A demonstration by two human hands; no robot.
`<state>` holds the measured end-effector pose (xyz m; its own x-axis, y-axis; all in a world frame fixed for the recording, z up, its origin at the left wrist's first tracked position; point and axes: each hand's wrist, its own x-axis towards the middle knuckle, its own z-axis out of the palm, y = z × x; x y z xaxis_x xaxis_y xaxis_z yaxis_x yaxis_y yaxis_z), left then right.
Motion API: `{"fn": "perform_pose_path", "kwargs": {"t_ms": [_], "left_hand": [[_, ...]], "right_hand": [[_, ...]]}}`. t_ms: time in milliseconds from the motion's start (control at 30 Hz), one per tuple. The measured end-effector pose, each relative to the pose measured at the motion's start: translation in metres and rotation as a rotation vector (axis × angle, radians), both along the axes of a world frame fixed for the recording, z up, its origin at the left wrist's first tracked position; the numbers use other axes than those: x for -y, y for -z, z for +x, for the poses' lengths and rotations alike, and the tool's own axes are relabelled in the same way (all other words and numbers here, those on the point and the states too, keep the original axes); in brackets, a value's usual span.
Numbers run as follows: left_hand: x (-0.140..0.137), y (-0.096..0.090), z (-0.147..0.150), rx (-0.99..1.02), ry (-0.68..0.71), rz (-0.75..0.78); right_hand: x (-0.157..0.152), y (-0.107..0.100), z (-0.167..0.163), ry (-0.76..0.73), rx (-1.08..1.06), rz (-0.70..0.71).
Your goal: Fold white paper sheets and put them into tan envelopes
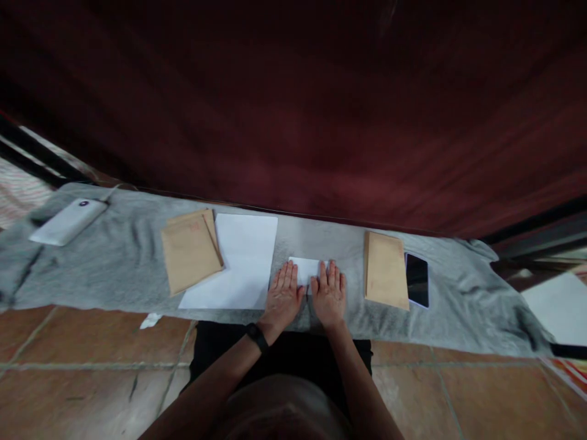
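A small folded white paper (306, 267) lies on the grey cloth in front of me. My left hand (283, 294) rests flat on its left end, fingers stretched out and pointing away from me. On the right end lies my right hand (329, 294), also flat with the fingers extended. Both thumbs point inward, a short gap between them. The paper's outer ends are hidden under my fingers. Close to my left hand is a stack of large white paper sheets (247, 263).
Brown envelopes (190, 253) overlap the white sheets at left; more brown envelopes (386, 269) lie at right, beside a dark-screened phone (417, 280). A white device (71, 221) with a cable sits far left. A dark red panel (293, 122) rises behind the grey cloth (463, 293).
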<state>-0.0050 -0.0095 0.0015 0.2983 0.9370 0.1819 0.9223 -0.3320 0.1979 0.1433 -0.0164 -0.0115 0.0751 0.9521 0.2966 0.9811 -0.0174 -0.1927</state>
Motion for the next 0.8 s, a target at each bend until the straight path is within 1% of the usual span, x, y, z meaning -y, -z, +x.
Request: {"fn": "perform_pose_path", "kwargs": {"t_ms": [67,133,200,267,367,433,533,600,633,667,733,800], "left_hand": [[0.003,-0.002,-0.006,0.022,0.012,0.002],[0.005,-0.007,-0.017,0.058,0.062,0.012],[0.007,-0.015,-0.034,0.086,0.103,0.032],[0.007,-0.026,-0.058,0.106,0.065,0.071],[0.003,-0.041,-0.105,0.206,-0.106,0.222],[-0.003,-0.047,-0.144,0.264,-0.263,0.268],[-0.014,-0.045,-0.202,0.296,-0.606,0.232],[-0.019,-0.038,-0.232,0.292,-0.783,0.099],[-0.02,-0.034,-0.242,0.289,-0.824,0.021],[-0.021,-0.03,-0.249,0.27,-0.836,-0.032],[-0.021,-0.024,-0.255,0.197,-0.831,-0.044],[-0.021,-0.019,-0.254,0.154,-0.841,0.002]], "right_hand": [[0.0,0.001,0.0,-0.007,-0.002,0.021],[0.001,0.002,0.001,-0.01,0.0,0.036],[0.001,0.003,0.001,-0.011,0.0,0.045],[0.0,0.005,0.002,-0.008,-0.002,0.043],[0.0,0.007,0.002,-0.002,0.003,0.023],[0.0,0.008,0.002,0.001,0.009,0.01],[0.0,0.007,0.001,0.006,0.004,0.001],[0.0,0.007,0.001,0.011,-0.004,-0.003],[0.0,0.006,0.001,0.013,-0.007,-0.006],[0.0,0.006,0.0,0.016,-0.009,-0.01],[0.0,0.005,0.0,0.021,-0.009,-0.019],[0.0,0.004,0.0,0.02,-0.004,-0.025]]}}
